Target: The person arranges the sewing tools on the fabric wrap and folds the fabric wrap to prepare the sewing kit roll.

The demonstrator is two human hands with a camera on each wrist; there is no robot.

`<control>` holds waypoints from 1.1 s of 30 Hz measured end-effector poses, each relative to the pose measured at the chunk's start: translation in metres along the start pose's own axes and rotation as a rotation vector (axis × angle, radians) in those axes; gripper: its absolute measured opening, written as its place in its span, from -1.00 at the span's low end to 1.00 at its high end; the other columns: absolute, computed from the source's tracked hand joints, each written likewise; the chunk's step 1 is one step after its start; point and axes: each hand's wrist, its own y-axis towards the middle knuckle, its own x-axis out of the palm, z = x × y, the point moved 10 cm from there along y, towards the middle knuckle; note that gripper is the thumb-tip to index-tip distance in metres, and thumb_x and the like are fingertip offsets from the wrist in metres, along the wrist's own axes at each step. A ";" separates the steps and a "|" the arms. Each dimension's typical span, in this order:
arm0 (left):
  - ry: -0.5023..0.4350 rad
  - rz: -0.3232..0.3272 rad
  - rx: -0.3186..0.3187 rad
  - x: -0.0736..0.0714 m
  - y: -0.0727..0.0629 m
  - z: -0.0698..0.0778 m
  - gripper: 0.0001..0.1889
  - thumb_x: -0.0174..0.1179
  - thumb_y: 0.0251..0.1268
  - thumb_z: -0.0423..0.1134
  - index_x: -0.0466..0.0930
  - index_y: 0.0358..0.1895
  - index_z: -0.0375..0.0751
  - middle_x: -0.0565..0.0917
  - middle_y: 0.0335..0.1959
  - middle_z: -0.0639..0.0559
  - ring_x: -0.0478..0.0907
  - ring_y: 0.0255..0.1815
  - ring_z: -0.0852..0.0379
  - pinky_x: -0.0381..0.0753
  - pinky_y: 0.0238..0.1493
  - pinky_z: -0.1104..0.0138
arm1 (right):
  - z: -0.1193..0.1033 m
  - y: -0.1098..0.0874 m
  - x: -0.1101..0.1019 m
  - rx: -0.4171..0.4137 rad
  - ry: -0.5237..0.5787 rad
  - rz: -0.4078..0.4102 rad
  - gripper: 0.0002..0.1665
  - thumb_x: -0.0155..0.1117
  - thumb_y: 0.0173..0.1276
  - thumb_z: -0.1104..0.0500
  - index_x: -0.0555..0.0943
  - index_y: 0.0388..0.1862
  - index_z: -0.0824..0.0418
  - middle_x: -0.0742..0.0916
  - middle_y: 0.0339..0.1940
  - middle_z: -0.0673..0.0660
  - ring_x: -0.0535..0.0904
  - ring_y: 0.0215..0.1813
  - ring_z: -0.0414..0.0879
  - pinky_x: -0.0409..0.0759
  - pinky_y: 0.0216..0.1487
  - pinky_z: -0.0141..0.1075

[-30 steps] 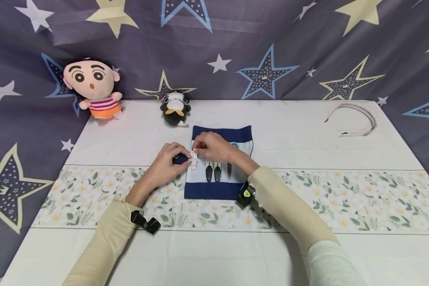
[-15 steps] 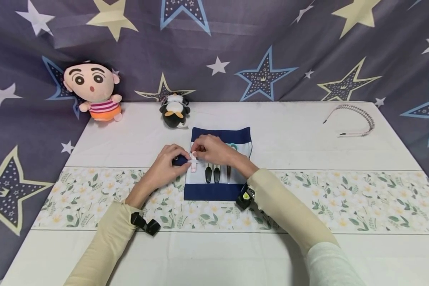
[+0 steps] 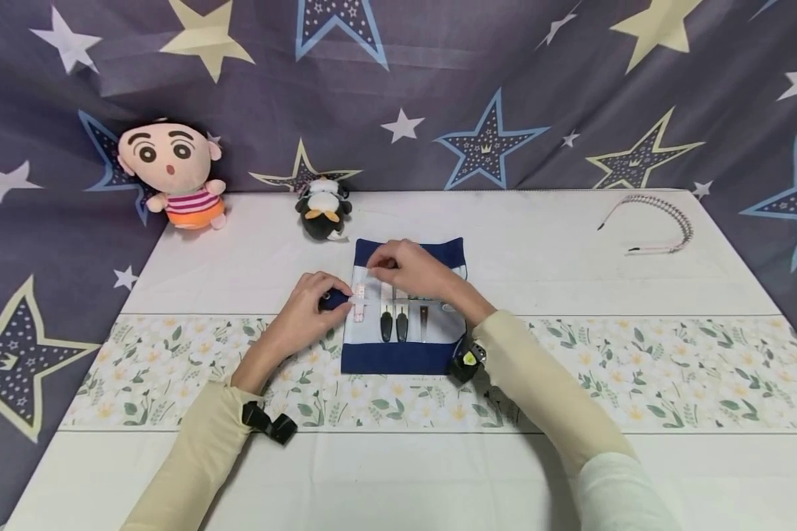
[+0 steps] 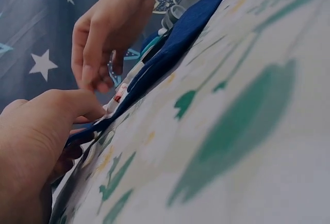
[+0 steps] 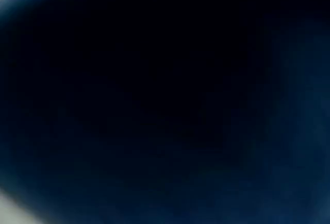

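Note:
A fabric roll (image 3: 398, 359), navy at both ends and pale grey in the middle, lies unrolled on the table. Its white elastic band crosses a pink hair clip (image 3: 360, 313), two dark-tipped clips (image 3: 402, 326) and a slim brown piece (image 3: 424, 318). At the roll's left edge my left hand (image 3: 308, 308) pinches the navy tab (image 3: 335, 299) and the band's end. Over the grey middle, just right of the pink clip, is my right hand (image 3: 408, 267), fingers loosely bent with nothing between them. In the left wrist view, the right hand (image 4: 103, 38) is close above the left hand (image 4: 46, 126).
Behind the roll sits a penguin plush (image 3: 323, 210), with a larger doll (image 3: 179, 173) at the back left. A headband (image 3: 684, 221) lies at the back right. A floral strip (image 3: 604, 376) runs across the white table (image 3: 398, 479). Dark blue fills nearly all the right wrist view.
My right hand has let go of the pink hair clip and moved up and to the right, leaving the clip under the band. The left hand keeps its pinch at the roll's edge.

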 end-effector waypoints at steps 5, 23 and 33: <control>-0.005 0.055 -0.074 -0.009 -0.009 -0.007 -0.71 0.29 0.46 -0.20 0.63 0.14 -0.20 0.61 0.09 -0.15 0.38 0.17 -0.14 0.35 0.14 -0.05 | 0.010 -0.011 -0.033 0.036 0.019 0.086 -0.73 0.21 0.60 0.23 0.70 0.09 0.38 0.73 -0.06 0.17 0.65 -0.08 -0.04 0.60 0.01 -0.20; -0.005 0.170 -0.130 -0.020 -0.070 0.011 -0.93 0.43 0.31 -0.31 0.76 -0.21 -0.19 0.68 -0.24 -0.02 0.44 -0.20 0.01 0.30 -0.08 0.14 | 0.088 -0.056 -0.093 0.271 -0.013 0.362 -0.73 0.23 0.56 0.24 0.65 0.07 0.42 0.63 -0.03 0.31 0.55 -0.02 0.14 0.48 0.09 -0.05; 0.022 0.146 -0.139 0.004 -0.086 0.035 -0.88 0.52 0.19 -0.28 0.73 -0.38 -0.10 0.63 -0.34 0.08 0.37 -0.22 0.01 0.18 -0.05 0.09 | 0.100 -0.062 -0.086 0.288 0.024 0.346 -0.72 0.18 0.62 0.23 0.67 0.12 0.39 0.74 0.00 0.30 0.62 0.00 0.12 0.52 0.07 -0.08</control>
